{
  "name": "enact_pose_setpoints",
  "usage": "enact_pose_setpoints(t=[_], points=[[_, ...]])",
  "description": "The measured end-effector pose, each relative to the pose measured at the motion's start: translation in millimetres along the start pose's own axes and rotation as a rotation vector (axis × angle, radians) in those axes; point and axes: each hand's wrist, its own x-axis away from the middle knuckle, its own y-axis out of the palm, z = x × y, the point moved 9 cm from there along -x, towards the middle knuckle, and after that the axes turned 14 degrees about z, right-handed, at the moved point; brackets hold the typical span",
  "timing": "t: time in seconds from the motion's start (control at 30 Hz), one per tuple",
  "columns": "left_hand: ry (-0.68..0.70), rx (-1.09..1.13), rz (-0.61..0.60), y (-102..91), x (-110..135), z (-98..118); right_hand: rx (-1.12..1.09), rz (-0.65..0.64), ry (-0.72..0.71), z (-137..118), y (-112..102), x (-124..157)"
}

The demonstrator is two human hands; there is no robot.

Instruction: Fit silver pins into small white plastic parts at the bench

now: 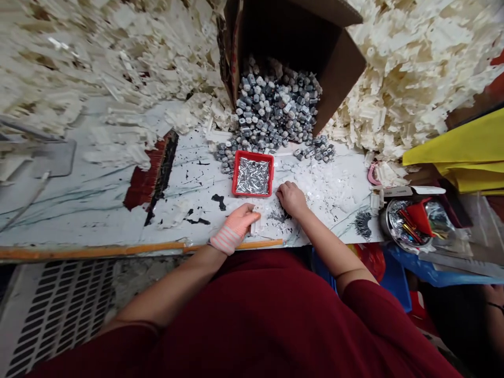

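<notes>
This looks like a workshop. Big heaps of white plastic parts (126, 52) crowd the worn worktop (98, 205). A box (340, 76) spills gray blocks (262, 113), and a red tray (235, 177) holds shiny metal pins (252, 176).

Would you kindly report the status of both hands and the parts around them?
Gloved left hand holding white plastic piece. Right hand near red tray of metal pins, grip unclear. Loose pins scattered between hands.
</notes>
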Motion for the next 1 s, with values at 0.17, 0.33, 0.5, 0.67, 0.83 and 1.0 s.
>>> enact_pose_setpoints(t=[0.17, 0.33, 0.5, 0.67, 0.83, 1.0], points=[[0.059, -0.093, 0.016, 4.9, -3, -1, -0.135, 0.028, 0.087, 6, -7, 3], [0.12, -0.215, 0.046, 5.1, -3, 5, -0.67, -0.032, 0.194, -13, -19, 28], [0.129, -0.28, 0.015, 9.4, 4, 10, -0.766, -0.088, 0.207, -32, -21, 53], [0.103, -0.277, -0.017, 12.4, 9, 9, -0.643, -0.077, 0.2, -34, -19, 62], [0.064, -0.191, -0.02, 11.5, 4, 1, -0.612, -0.061, 0.087, -15, -13, 32], [0.053, -0.184, -0.014, 8.6, 3, 0, -0.064, 0.091, -0.009, 19, -11, -13]])
